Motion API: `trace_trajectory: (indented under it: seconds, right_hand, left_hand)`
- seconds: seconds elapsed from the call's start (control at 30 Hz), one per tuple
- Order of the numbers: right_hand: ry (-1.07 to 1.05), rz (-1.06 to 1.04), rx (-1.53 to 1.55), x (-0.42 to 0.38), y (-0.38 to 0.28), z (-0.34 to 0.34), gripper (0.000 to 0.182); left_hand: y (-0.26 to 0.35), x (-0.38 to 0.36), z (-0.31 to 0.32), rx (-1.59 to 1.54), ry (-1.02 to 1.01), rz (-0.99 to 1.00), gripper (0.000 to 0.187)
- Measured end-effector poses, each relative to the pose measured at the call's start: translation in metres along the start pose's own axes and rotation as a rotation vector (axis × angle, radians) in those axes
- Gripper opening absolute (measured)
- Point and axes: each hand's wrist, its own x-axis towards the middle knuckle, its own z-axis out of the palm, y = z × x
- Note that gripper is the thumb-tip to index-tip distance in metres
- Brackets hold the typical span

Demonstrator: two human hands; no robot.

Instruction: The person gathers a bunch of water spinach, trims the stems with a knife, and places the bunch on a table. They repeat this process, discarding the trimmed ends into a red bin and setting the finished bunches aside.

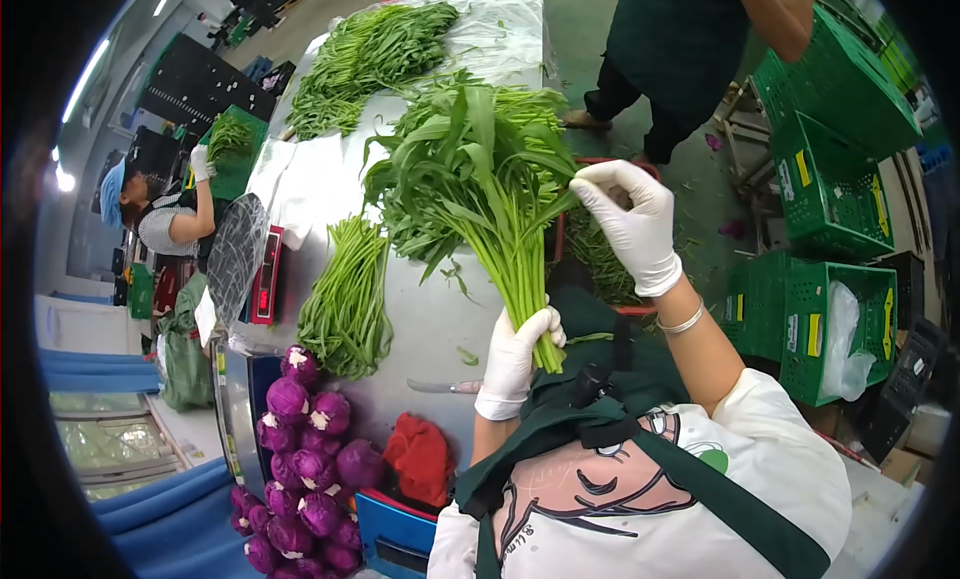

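Note:
White gloves cover both hands. My left hand [513, 357] is wrapped round the lower stems of a bunch of leafy greens [490, 189], held upright over the metal table [420, 319]. At the right edge of the bunch, my right hand [632, 219] pinches the tip of a leaf between thumb and fingers. A smaller bunch of greens [348, 299] lies on the table to the left, and a large pile of greens [375, 54] lies at the far end. A knife [445, 386] rests near my left wrist.
Purple cabbages [310, 464] are heaped at the lower left, beside a red cloth [418, 459]. A red scale [267, 279] stands at the table's left edge. Green crates [835, 319] are stacked at right. One person [165, 209] is at left; another [680, 39] stands beyond the table.

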Motion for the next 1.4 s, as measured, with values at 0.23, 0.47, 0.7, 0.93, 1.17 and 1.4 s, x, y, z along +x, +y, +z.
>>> trace_trajectory:
  seconds: [0.23, 0.47, 0.7, 0.93, 1.17, 1.4]
  right_hand:
    - [0.007, -0.001, -0.013, -0.002, 0.002, -0.018, 0.011]
    - [-0.359, -0.012, -0.323, -0.021, 0.005, 0.006, 0.042]
    - [0.283, 0.026, 0.126, -0.012, 0.025, -0.022, 0.035]
    - [0.224, 0.133, 0.169, -0.024, 0.037, -0.033, 0.018]
    - [-0.038, -0.027, 0.013, -0.027, 0.014, -0.017, 0.039]
    - [-0.248, 0.181, 0.169, -0.016, 0.001, -0.007, 0.019]
  left_hand:
    - [-0.001, 0.001, -0.003, -0.003, -0.042, -0.027, 0.029]
    - [0.000, -0.001, -0.003, -0.043, -0.065, -0.040, 0.030]
    - [0.006, -0.013, -0.016, -0.309, -0.192, -0.020, 0.033]
    - [0.004, -0.012, -0.021, -0.326, -0.213, 0.002, 0.033]
    - [0.003, -0.018, -0.020, -0.278, -0.252, -0.001, 0.036]
    - [0.003, -0.022, -0.020, -0.227, -0.264, -0.022, 0.036]
